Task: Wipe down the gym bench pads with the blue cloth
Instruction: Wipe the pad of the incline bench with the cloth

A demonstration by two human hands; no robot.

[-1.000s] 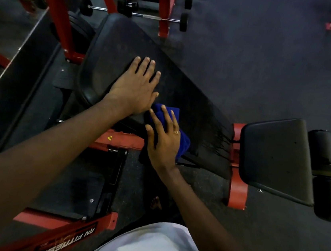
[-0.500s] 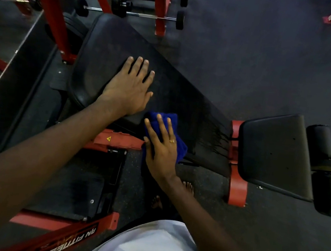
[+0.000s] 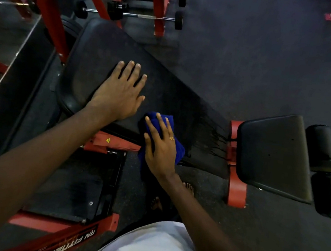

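i counted 2 hands, the left hand (image 3: 118, 98) and the right hand (image 3: 161, 145), and 1 blue cloth (image 3: 177, 154). the bench had 2 flat pads, 1 long back pad (image 3: 165, 87) and 1 seat pad (image 3: 272, 151), plus 2 roller pads (image 3: 321, 142). there were 2 bare feet (image 3: 189, 187), 1 gold ring (image 3: 171, 138) and 1 warning sticker (image 3: 108, 140). 2 barbells (image 3: 142, 16) showed end to end in the rack; others were cut off.

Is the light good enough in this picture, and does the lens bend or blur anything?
Head view: the light is dim, so the black back pad shows little texture; the blue cloth under the right hand is easy to see; the wide-angle lens tilts and bends the red frame near the edges; the white garment at the bottom looks soft.
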